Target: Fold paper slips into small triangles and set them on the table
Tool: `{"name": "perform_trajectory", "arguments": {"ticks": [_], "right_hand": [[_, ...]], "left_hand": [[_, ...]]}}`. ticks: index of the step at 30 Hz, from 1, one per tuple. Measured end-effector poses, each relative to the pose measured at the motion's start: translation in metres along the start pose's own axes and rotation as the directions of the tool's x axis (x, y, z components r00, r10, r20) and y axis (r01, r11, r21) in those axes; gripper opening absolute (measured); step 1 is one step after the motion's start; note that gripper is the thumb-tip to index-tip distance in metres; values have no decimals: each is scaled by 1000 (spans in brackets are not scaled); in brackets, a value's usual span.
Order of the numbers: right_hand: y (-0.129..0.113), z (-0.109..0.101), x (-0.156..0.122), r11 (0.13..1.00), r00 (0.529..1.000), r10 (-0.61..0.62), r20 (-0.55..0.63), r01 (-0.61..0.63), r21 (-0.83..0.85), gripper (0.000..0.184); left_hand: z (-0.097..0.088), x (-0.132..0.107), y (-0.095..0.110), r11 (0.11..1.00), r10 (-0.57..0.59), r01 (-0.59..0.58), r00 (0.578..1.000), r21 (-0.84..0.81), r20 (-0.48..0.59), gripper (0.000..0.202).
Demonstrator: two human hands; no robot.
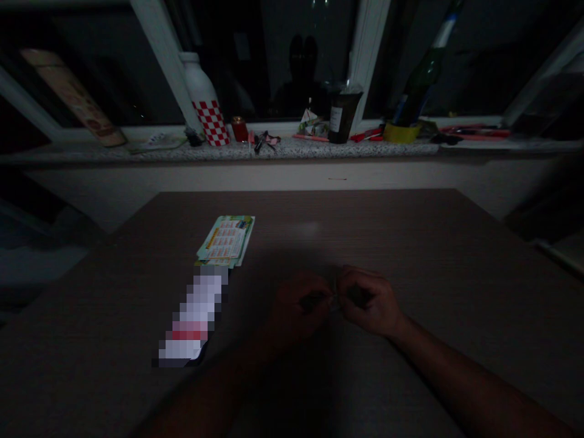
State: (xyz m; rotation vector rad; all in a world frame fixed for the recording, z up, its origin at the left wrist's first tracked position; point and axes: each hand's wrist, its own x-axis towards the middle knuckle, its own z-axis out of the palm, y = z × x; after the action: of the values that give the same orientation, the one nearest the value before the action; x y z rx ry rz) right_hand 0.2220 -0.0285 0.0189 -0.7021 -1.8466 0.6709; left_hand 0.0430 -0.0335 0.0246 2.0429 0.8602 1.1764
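Over the middle of a dim wooden table (424, 243), my left hand (303, 304) and my right hand (369, 301) meet fingertip to fingertip. Both are closed in a pinch, thumb against fingers. Something small and pale (334, 302) shows faintly between the fingertips; the dark hides what it is. To the left of my hands lies a lit, pixel-blurred flat thing with a dark edge, perhaps a phone (196, 316). Just beyond it rests a small stack of printed green and white cards (225, 239).
A granite windowsill (292, 148) runs behind the table. On it stand a white bottle with red checks (207, 103), a small red jar (239, 129), a dark cup (343, 115), a green glass bottle (422, 76) beside a yellow tape roll (401, 132), and a tan patterned cylinder (75, 97).
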Motion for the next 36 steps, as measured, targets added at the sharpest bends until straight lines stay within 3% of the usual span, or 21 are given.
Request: {"name": "perform_trajectory", "arguments": {"ticks": [10, 16, 22, 26, 31, 36], "right_hand": [[0, 0, -1, 1000, 1000, 0, 14, 0, -20, 12], [0, 0, -3, 999, 1000, -7, 20, 8, -45, 13], [4, -1, -2, 991, 996, -69, 55, 75, -113, 13], [4, -4, 0, 984, 995, -94, 43, 100, -147, 15], [2, -7, 2, 979, 992, -126, -14, 122, -164, 14], [2, -6, 2, 977, 990, -138, 17, 139, -160, 16]], "left_hand": [[-1, 0, 2, 1000, -25, 25, 1000, 6, 19, 6], [2, -2, -2, 996, 8, -11, 999, 86, 33, 9], [1, 0, -2, 988, 114, -115, 993, 99, 21, 5], [-3, 2, 0, 995, 95, -94, 995, 46, -22, 6], [-6, 1, -2, 991, 78, -76, 997, 111, -15, 5], [-5, 1, -2, 987, 120, -116, 993, 114, -24, 6]]}}
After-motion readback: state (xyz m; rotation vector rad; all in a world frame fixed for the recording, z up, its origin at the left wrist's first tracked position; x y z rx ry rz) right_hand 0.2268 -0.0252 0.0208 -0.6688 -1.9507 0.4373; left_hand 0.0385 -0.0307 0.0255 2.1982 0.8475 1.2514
